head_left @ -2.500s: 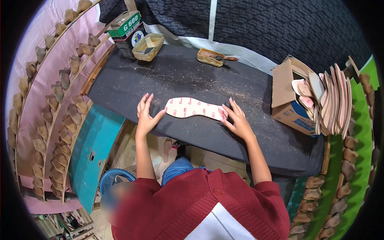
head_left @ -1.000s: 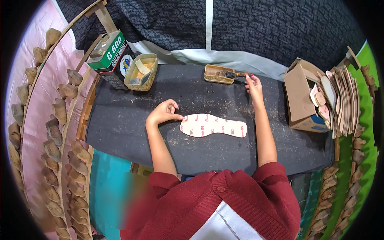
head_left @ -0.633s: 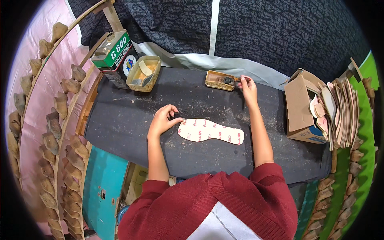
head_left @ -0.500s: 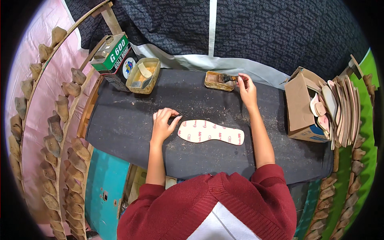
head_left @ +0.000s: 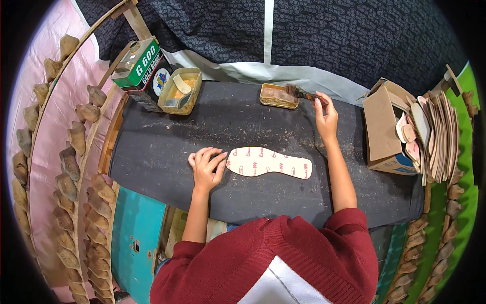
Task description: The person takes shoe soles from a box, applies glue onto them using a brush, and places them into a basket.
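Observation:
A cream insole [head_left: 271,163] with red print lies flat on the dark cloth-covered table, its length running left to right. At its left end rests my left hand [head_left: 205,164], palm down and fingers apart; the index fingertip is at the insole's edge, and I cannot tell if it touches. My right hand [head_left: 326,114] is closed around the handle of a dark, residue-caked brush [head_left: 305,95]. The bristle end hangs at the right rim of a small yellowish tray [head_left: 280,103], which has a brownish coating inside.
At the far left stand a green and black metal can [head_left: 135,71] and a larger yellowish tub [head_left: 195,96] with scraper-like pieces in it. A cardboard box [head_left: 387,129] of insoles and a stack of sole sheets [head_left: 443,134] occupy the right. Racks of wooden shoe lasts [head_left: 68,159] flank the table.
My right hand has lifted the brush out of the small tray and moved it to the right. My left hand has shifted slightly, its fingertips closer to the insole's left end.

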{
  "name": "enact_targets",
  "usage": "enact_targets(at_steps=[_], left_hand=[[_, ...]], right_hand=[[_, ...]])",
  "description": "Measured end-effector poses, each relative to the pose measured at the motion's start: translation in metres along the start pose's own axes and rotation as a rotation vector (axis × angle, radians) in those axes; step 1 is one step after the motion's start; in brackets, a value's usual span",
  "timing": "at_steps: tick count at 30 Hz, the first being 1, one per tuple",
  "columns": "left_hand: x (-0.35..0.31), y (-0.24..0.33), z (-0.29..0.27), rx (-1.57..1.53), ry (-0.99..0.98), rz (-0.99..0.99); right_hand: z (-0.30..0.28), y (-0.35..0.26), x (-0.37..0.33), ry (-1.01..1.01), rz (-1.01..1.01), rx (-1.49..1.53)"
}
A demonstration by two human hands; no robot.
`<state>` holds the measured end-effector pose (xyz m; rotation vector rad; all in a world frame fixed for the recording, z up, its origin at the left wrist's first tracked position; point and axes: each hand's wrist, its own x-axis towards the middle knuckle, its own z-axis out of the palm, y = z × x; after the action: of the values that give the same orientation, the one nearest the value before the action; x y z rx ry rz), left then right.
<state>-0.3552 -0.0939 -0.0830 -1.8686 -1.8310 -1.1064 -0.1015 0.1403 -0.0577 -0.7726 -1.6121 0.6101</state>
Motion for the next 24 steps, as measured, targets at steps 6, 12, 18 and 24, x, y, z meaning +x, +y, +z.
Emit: enact_targets(at_steps=[6,12,18,24], left_hand=[[-0.004,-0.006,-0.002,-0.01,-0.025,0.018],[-0.005,-0.004,-0.002,-0.011,-0.053,0.036],[-0.005,-0.004,0.0,-0.048,-0.084,-0.011],[0.001,0.0,0.005,-0.029,-0.101,-0.053]], right_hand=[[0.001,-0.002,-0.005,0.027,0.006,-0.003],[-0.004,0.006,-0.004,0.003,0.054,-0.085],[-0.012,0.001,0.002,0.122,0.207,0.218],[-0.01,-0.024,-0.041,0.185,0.496,0.478]])
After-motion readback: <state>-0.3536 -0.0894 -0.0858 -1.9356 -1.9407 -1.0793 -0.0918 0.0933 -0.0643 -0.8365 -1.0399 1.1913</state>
